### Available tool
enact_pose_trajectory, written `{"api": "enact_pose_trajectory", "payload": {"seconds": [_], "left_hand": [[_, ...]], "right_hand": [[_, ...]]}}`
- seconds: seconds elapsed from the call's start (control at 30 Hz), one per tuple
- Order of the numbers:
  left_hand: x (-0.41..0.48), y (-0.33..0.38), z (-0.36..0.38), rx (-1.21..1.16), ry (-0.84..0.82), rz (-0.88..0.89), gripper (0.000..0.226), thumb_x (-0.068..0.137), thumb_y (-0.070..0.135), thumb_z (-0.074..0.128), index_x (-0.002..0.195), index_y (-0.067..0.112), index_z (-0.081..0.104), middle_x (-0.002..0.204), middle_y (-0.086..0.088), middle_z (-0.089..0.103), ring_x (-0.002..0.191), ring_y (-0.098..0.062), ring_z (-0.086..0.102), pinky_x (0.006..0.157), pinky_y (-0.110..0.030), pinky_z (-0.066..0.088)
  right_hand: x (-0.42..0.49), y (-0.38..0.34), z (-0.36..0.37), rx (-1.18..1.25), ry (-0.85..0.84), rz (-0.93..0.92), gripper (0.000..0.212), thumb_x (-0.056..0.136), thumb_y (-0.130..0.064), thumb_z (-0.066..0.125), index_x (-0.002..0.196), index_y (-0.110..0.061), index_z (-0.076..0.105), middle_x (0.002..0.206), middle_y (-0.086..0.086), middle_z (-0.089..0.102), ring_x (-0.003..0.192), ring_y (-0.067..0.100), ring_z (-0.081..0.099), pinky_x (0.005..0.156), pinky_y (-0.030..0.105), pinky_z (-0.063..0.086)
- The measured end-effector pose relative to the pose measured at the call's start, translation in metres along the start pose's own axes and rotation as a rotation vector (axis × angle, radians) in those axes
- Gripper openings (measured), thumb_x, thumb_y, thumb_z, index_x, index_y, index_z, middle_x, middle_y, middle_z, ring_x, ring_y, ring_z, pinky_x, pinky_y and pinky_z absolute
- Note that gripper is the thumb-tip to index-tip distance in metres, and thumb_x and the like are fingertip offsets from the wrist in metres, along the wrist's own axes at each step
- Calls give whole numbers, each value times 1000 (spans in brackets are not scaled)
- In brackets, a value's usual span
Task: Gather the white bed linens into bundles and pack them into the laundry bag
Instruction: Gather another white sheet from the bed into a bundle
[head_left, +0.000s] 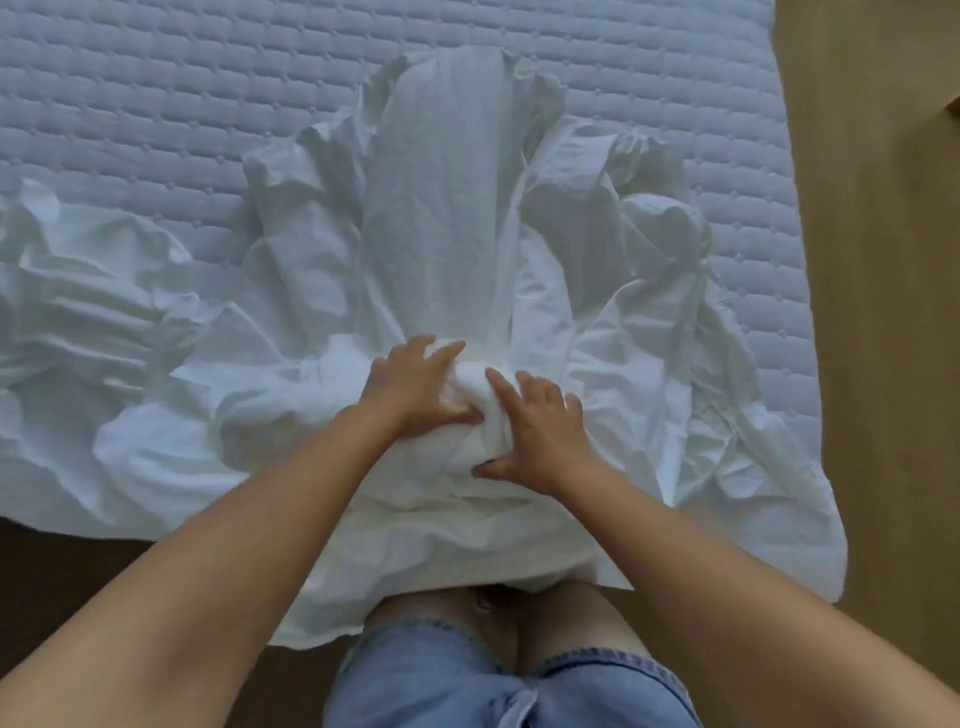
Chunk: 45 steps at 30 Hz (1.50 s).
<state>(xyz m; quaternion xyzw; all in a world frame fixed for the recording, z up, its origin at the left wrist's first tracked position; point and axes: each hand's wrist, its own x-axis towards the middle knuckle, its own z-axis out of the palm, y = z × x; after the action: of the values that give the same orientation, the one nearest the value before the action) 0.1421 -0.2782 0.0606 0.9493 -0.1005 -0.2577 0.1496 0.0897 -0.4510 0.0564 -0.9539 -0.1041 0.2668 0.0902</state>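
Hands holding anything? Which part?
Nothing gripped: left hand and right hand, fingers spread, press the bunched wad between them at the near middle of the white sheet.

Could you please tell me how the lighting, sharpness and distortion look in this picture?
Head view: soft, even light, no glare; the white sheet shows only faint fold shadows and little contrast against the quilted mattress; the left hand and right hand look slightly smeared; the wide-angle lens bows the mattress's right edge and stretches the forearms toward the bottom corners.
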Motion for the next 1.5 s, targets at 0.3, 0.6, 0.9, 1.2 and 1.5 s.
{"api": "enact_pose_trajectory", "payload": {"seconds": [0.3,0.6,0.9,1.2,1.5], "left_hand": [[21,-63,61,231,97,206,117,59,75,65,149,33,2,158,-16,14,144,-38,17,110,-59,18],[151,-86,40,-316,-200,93,92,74,57,69,149,31,24,151,4,35,136,-18,38,107,-30,33],[119,-77,85,90,892,258,36,89,38,48,115,14,58,111,-13,66,107,-27,51,89,-45,37],[81,-60,125,37,592,444,59,79,41,53,131,14,44,144,-18,40,134,-40,30,105,-54,27],[52,-69,109,-572,-20,699,38,63,7,36,76,9,71,81,-2,71,76,-11,62,69,-13,48]], "right_hand": [[125,6,-16,316,-213,54,86,70,-57,73,143,-27,37,141,0,49,126,22,47,103,33,37],[125,-10,45,-113,345,-125,78,71,-69,33,134,-23,47,136,17,50,125,41,47,97,60,37],[208,35,25,356,120,-59,63,87,-61,48,143,-33,39,146,0,40,135,22,31,113,32,20],[236,47,22,379,-10,-19,52,94,-53,40,143,-38,36,143,2,42,135,23,29,114,34,19],[231,22,-2,294,86,60,57,91,-53,50,142,-28,41,141,6,43,130,27,37,108,44,30]]}}
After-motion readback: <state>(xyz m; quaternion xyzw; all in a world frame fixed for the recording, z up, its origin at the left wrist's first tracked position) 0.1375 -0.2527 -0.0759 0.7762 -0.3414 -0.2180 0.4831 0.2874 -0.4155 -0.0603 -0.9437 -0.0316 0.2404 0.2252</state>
